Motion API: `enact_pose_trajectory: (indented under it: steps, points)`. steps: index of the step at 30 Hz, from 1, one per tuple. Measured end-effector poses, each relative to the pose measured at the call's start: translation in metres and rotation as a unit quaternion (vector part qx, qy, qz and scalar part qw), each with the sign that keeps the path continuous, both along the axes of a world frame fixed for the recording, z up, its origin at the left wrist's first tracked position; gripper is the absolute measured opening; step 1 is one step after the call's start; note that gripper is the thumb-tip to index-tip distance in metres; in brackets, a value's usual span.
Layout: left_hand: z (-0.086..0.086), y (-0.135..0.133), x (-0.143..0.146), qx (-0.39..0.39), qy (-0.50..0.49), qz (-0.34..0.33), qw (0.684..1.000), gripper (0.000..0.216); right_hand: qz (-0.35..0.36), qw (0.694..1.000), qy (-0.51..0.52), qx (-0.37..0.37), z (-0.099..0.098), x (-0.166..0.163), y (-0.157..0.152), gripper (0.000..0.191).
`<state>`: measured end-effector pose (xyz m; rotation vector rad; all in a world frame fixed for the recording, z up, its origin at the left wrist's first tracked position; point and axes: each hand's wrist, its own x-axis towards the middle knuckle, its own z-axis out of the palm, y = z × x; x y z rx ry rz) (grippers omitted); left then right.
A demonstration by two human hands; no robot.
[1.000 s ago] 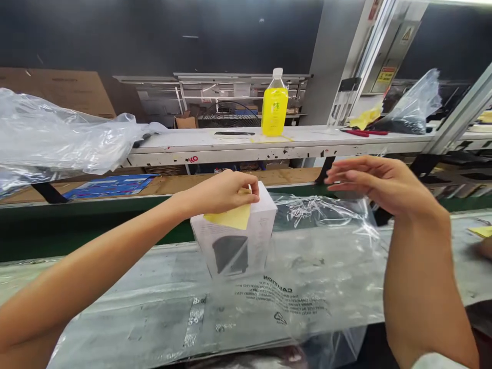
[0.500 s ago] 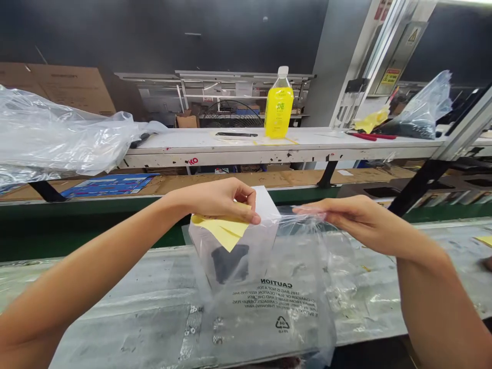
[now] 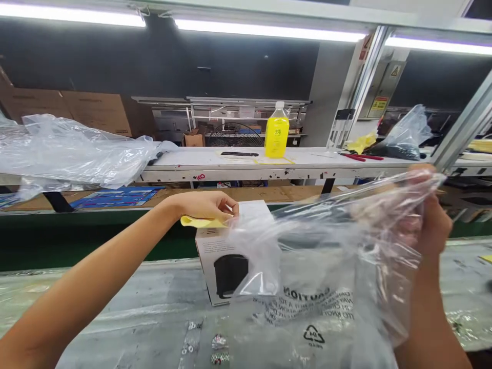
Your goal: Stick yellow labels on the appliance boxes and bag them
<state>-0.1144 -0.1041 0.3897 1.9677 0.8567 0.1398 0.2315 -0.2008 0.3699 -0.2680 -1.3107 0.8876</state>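
On the counter, dead centre, stands your one white box, a dark appliance printed on its front. Your left hand pinches one yellow sheet against its top. At 3 o'clock your right hand grips one clear bag, which drapes across the box's right side.

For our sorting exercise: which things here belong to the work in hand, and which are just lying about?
In hand: white box, yellow sheet (left hand), clear plastic bag (right hand).
Lying about: yellow bottle, red-handled tool, loose plastic sheeting.
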Motion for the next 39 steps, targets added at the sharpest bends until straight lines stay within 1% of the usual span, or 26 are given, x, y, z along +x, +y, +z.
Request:
enact_pose_trajectory:
  steps: [2,4,5,7,9,10,12,13,14,15,17,19,20,21,22,24,25,26,27,28,30,31,32,34,36,39]
  points:
    - [0.005,-0.009,-0.002,0.069,0.079,0.012,0.994,0.024,0.029,0.999,0.013,0.001,0.002,0.002,-0.001,0.015]
    - [0.019,-0.024,-0.001,0.135,0.108,0.004,0.985,0.019,0.019,0.999,0.043,0.026,0.004,-0.002,-0.002,0.016]
    - [0.027,-0.034,0.0,0.161,0.087,0.003,0.983,0.021,0.005,0.999,0.045,0.028,0.005,-0.006,-0.001,0.016]
    - [0.045,-0.057,0.003,0.204,-0.024,0.024,0.978,0.03,-0.025,1.0,0.007,0.001,0.009,-0.017,0.0,0.018]
    - [0.057,-0.081,0.007,0.207,-0.132,0.052,0.968,0.037,-0.072,0.996,-0.036,-0.039,0.013,-0.029,0.002,0.024]
    - [0.06,-0.093,0.009,0.189,-0.15,0.055,0.969,0.04,-0.095,0.993,-0.049,-0.052,0.014,-0.034,0.002,0.026]
    - [0.057,-0.114,0.011,0.133,-0.108,0.028,0.985,0.046,-0.133,0.986,-0.076,-0.068,0.011,-0.042,0.0,0.024]
    - [0.052,-0.122,0.01,0.114,-0.07,0.012,0.991,0.048,-0.147,0.982,-0.092,-0.07,0.008,-0.044,-0.002,0.022]
    - [0.045,-0.13,0.009,0.116,-0.036,0.005,0.993,0.049,-0.157,0.979,-0.111,-0.072,0.002,-0.044,-0.005,0.02]
    - [0.036,-0.136,0.007,0.137,-0.009,0.011,0.99,0.05,-0.165,0.975,-0.131,-0.077,-0.004,-0.044,-0.008,0.02]
    - [0.015,-0.146,0.0,0.201,0.031,0.05,0.978,0.047,-0.175,0.968,-0.158,-0.083,-0.018,-0.04,-0.016,0.024]
    - [-0.011,-0.153,-0.008,0.232,0.081,0.088,0.965,0.032,-0.159,0.96,-0.2,-0.115,-0.031,-0.034,-0.022,0.029]
    - [-0.024,-0.156,-0.013,0.23,0.107,0.102,0.962,0.022,-0.129,0.951,-0.24,-0.146,-0.038,-0.03,-0.025,0.031]
    - [-0.038,-0.159,-0.019,0.22,0.131,0.112,0.96,0.016,-0.078,0.932,-0.3,-0.186,-0.044,-0.026,-0.026,0.034]
    - [-0.051,-0.161,-0.025,0.208,0.151,0.122,0.959,0.014,-0.011,0.898,-0.373,-0.233,-0.049,-0.022,-0.027,0.036]
    - [-0.076,-0.164,-0.037,0.189,0.184,0.146,0.953,0.014,0.136,0.796,-0.504,-0.308,-0.062,-0.014,-0.024,0.041]
    - [-0.085,-0.164,-0.044,0.18,0.194,0.157,0.951,0.013,0.195,0.756,-0.537,-0.32,-0.069,-0.012,-0.02,0.044]
    - [-0.092,-0.164,-0.051,0.172,0.197,0.16,0.952,0.012,0.234,0.742,-0.545,-0.311,-0.077,-0.012,-0.014,0.047]
    - [-0.096,-0.163,-0.057,0.163,0.189,0.156,0.956,0.011,0.251,0.76,-0.529,-0.283,-0.084,-0.013,-0.007,0.049]
    - [-0.097,-0.161,-0.063,0.152,0.165,0.145,0.964,0.01,0.244,0.799,-0.493,-0.242,-0.091,-0.015,0.002,0.051]
    - [-0.094,-0.152,-0.074,0.122,0.075,0.14,0.98,0.009,0.179,0.884,-0.395,-0.173,-0.103,-0.024,0.021,0.051]
    - [-0.09,-0.145,-0.079,0.107,0.019,0.152,0.982,0.014,0.134,0.914,-0.349,-0.16,-0.107,-0.029,0.031,0.048]
    - [-0.086,-0.136,-0.083,0.088,-0.036,0.174,0.98,0.021,0.095,0.932,-0.309,-0.164,-0.11,-0.035,0.04,0.045]
    - [-0.079,-0.112,-0.087,0.045,-0.126,0.223,0.966,0.031,0.049,0.946,-0.257,-0.193,-0.11,-0.045,0.055,0.039]
    - [-0.077,-0.085,-0.087,0.018,-0.2,0.252,0.947,0.035,0.023,0.953,-0.232,-0.192,-0.107,-0.054,0.066,0.037]
    - [-0.078,-0.051,-0.079,0.039,-0.29,0.303,0.907,0.034,-0.033,0.958,-0.224,-0.173,-0.1,-0.063,0.081,0.041]
